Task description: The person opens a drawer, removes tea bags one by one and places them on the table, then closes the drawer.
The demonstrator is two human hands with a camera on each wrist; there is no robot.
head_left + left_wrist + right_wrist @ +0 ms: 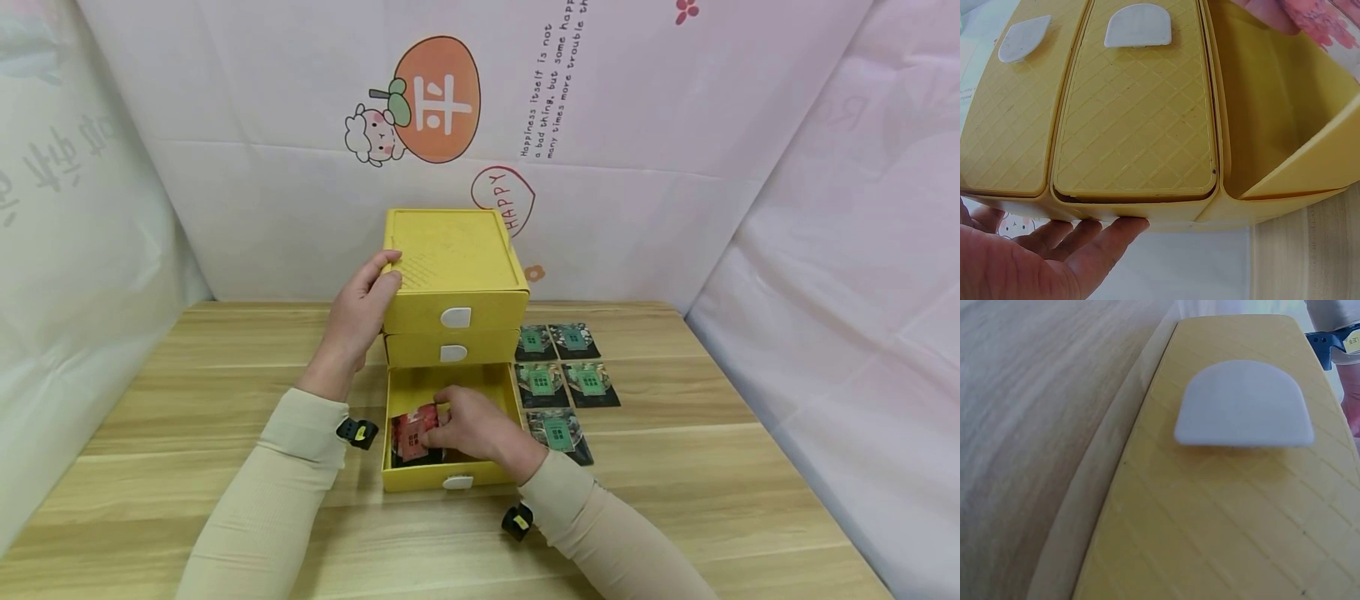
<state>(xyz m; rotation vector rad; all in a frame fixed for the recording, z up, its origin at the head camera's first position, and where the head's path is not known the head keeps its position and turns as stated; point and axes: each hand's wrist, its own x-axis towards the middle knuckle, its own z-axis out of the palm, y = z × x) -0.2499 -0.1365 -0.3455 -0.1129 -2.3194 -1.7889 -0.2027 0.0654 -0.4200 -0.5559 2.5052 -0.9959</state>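
A yellow three-drawer box (pixel 457 246) stands on the table, its bottom drawer (pixel 416 480) pulled out. My right hand (pixel 480 423) reaches into that drawer and pinches a flat red-and-black packet (pixel 409 433) near the drawer's left side. Part of the packet's red print (pixel 1319 24) shows in the left wrist view. My left hand (pixel 358 310) rests on the box's upper left edge, with extended fingers (pixel 1107 247) against its side. The right wrist view shows a drawer front with a white pull tab (pixel 1244 403); the right hand is hidden there.
Several flat green-and-black packets (pixel 558 435) lie in rows on the wooden table (pixel 675 500), right of the box. White printed cloth (pixel 300 200) hangs behind and at both sides. The upper two drawers are closed, each with a white pull tab (pixel 455 317).
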